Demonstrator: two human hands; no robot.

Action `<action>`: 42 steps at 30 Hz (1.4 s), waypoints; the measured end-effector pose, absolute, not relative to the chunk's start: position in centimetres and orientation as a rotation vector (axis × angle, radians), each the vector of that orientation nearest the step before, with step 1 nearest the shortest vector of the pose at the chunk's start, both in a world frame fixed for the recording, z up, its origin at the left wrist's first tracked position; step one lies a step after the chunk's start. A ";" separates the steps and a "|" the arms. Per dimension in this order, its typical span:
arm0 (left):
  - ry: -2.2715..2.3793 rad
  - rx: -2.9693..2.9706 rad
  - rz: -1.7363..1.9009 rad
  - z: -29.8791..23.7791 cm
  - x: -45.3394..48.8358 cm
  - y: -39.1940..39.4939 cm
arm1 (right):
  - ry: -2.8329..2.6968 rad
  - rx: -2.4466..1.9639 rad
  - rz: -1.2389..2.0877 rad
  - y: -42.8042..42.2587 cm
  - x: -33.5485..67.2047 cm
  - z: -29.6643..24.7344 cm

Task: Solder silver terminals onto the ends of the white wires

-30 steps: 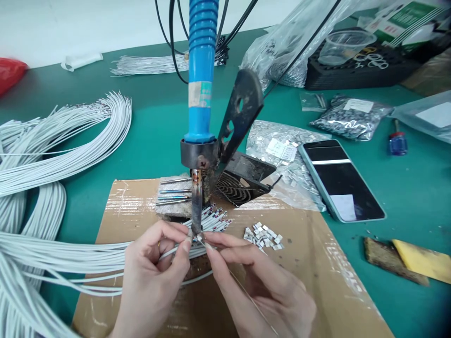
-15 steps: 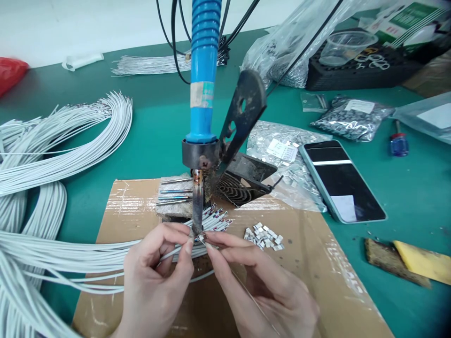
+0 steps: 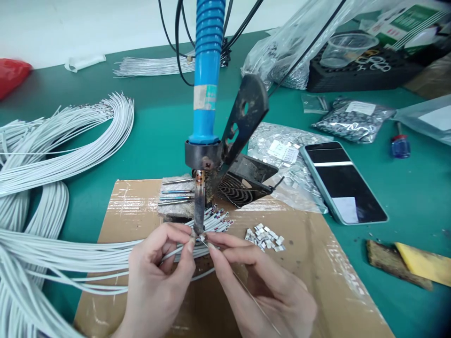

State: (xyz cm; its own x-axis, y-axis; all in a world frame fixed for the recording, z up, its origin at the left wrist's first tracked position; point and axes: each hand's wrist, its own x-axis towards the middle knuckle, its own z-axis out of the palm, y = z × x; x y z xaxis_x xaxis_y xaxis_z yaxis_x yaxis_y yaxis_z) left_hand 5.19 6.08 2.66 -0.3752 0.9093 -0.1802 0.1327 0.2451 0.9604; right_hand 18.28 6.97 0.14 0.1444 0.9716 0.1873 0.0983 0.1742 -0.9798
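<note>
The soldering iron [image 3: 206, 103] is held upright, tip [image 3: 199, 216] downward, by a dark metal bracket [image 3: 248, 105] above the near part of the cardboard sheet [image 3: 310, 291], which lies on the green table [image 3: 158, 122]. The left hand [image 3: 160, 279] is positioned left of the tip. Its thumb and index finger are pinched together on a single white cable [image 3: 172, 253], the cable end being directed toward the tip. The right hand [image 3: 266, 281] is positioned right of the tip. Its thumb and index finger are closed on a thin wire [image 3: 254, 299], which extends toward the near edge of the view. A small metal piece [image 3: 202, 238] is located at the lower end of the tip, between the two sets of fingers; contact between wire and piece cannot be determined.

A bundle of white cables [image 3: 95, 256] runs from the left and passes behind the left hand, its ends spread out beyond the tip. A pile of small metal pieces [image 3: 265, 237] lies on the cardboard to the right of the cable ends. A pad carrying thin rods [image 3: 176, 191] is located left of the iron, and a black fan [image 3: 234, 190] right of it. A phone [image 3: 347, 183] lies farther right, beside a clear plastic bag [image 3: 299, 192].
</note>
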 end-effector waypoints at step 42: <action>1.596 0.938 1.110 2.1 4.2 4.3 | -1.479 -1.336 0.972 6.6 19.5 -0.4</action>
